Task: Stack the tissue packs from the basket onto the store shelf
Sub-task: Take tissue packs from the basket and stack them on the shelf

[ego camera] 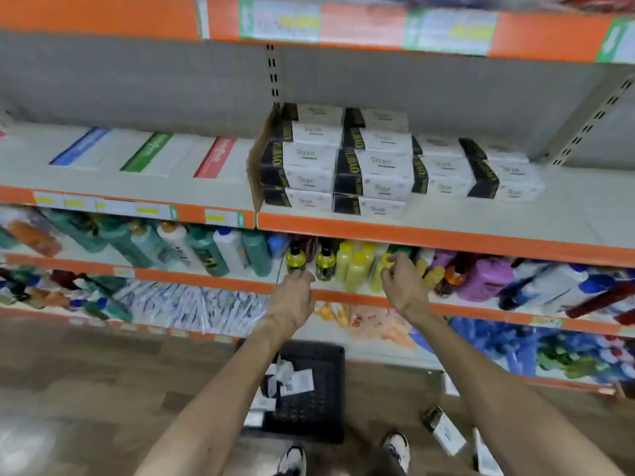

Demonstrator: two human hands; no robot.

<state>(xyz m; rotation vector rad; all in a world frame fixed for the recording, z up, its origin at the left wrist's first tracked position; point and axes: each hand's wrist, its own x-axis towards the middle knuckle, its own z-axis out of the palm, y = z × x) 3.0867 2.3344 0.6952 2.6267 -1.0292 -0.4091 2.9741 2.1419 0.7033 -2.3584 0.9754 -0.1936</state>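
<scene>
Black-and-white tissue packs [371, 166] sit stacked on the orange-edged shelf [481, 218], with a few more down in the black basket [319, 407] on the floor. Both hands are up just below that shelf, left hand [292, 297] and right hand [403, 286] loosely curled, holding nothing.

1. Price labels [450, 30] on the upper shelf edge [364, 25]: blurred, print unreadable.
2. Basket [330, 353]: left side hidden behind the left forearm [220, 407]; contents indistinct.
3. Tissue pack [482, 453] on the floor, lower right: cut off by the bottom edge.
4. Right hand [403, 286]: fingertips overlap the yellow bottles [355, 269]; contact undeterminable.
</scene>
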